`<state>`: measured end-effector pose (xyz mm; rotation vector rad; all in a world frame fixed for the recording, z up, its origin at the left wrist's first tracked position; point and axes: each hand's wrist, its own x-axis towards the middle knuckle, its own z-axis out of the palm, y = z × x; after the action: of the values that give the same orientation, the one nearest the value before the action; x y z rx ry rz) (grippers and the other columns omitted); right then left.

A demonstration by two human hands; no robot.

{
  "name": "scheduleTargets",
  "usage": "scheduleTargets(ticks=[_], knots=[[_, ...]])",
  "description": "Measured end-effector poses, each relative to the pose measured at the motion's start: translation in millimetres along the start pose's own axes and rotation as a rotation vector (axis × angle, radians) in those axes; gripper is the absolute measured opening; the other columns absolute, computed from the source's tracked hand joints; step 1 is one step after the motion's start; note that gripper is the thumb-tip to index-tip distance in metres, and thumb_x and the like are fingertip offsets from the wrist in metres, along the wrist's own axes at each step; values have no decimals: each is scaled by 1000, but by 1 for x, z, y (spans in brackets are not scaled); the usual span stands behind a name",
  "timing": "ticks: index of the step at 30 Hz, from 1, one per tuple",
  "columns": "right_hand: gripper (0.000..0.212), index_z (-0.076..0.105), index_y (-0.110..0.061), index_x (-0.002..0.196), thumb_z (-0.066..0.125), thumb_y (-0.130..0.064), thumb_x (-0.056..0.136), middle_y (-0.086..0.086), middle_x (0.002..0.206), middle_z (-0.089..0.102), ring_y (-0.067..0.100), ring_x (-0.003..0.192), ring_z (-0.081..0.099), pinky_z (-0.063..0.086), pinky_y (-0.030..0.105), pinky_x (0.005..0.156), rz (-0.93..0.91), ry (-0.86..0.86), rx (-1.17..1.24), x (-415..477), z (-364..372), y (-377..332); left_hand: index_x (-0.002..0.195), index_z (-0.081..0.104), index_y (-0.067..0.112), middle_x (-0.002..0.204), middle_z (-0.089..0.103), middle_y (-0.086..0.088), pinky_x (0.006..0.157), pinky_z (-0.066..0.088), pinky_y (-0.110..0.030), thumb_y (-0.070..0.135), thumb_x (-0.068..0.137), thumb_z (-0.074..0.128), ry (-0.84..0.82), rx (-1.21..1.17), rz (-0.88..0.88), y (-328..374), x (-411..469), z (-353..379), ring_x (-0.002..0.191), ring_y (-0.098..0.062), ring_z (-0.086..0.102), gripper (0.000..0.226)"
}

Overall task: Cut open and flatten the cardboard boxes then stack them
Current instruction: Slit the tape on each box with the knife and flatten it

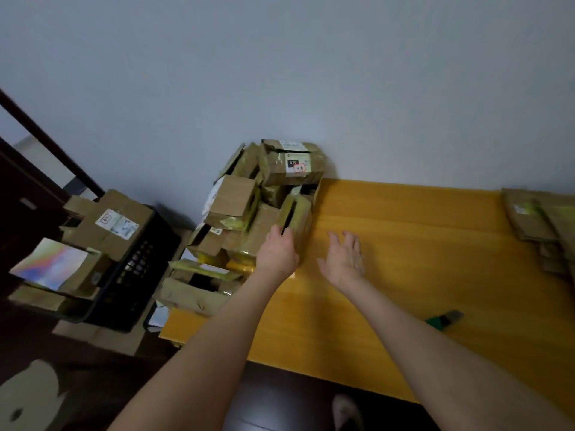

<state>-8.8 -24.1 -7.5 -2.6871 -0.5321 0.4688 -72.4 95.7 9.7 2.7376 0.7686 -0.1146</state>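
A heap of taped cardboard boxes (249, 209) is piled at the left end of the yellow table (404, 244), against the wall. At the heap's right edge stands a small box (298, 213) with a dark slit in its top. My left hand (277, 253) lies on the near side of this small box, fingers reaching over it. My right hand (343, 256) hovers just right of it over the table, palm turned inward, fingers straight, holding nothing. A stack of flattened cardboard (541, 219) lies at the table's far right.
A green-handled cutter (445, 318) lies on the table near my right forearm. A black crate (124, 275) with more boxes stands on the floor to the left. More cardboard lies on the dark floor. A shoe (345, 412) shows under the table's front edge.
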Motion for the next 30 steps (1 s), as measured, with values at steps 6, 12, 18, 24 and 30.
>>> scheduleTargets(ticks=[6,12,18,24,30], knots=[[67,25,-20,148,58,-36,92,11,153,18,30,140,22,30,38,111,77,-52,126,50,19,-38,143,35,10,146,29,-12,102,45,-40,20,92,60,-50,-67,-45,-33,56,-6,130,-29,42,58],[61,29,-12,149,49,-38,98,12,152,31,32,138,32,32,39,109,350,-203,577,119,35,-59,147,31,9,149,31,-16,102,46,-39,20,93,59,-212,-96,-51,-51,121,-6,129,-30,46,62],[56,36,-7,145,34,-44,102,14,147,40,34,134,38,34,45,110,557,-283,831,150,40,-68,136,44,7,129,53,-14,99,48,-42,23,90,61,-260,-227,-54,-52,168,-6,119,-30,53,52],[59,42,-6,141,32,-49,101,15,142,46,33,130,44,36,46,109,688,-225,983,155,45,-70,133,43,11,123,58,-9,89,49,-34,30,92,60,-380,-213,-51,-41,190,-5,114,-27,57,48],[67,51,-8,128,27,-62,97,14,121,58,33,115,52,42,39,94,846,-20,1371,120,43,-52,107,61,16,109,67,-3,77,50,-29,41,93,58,-456,-296,173,-18,179,-5,91,-17,61,29]])
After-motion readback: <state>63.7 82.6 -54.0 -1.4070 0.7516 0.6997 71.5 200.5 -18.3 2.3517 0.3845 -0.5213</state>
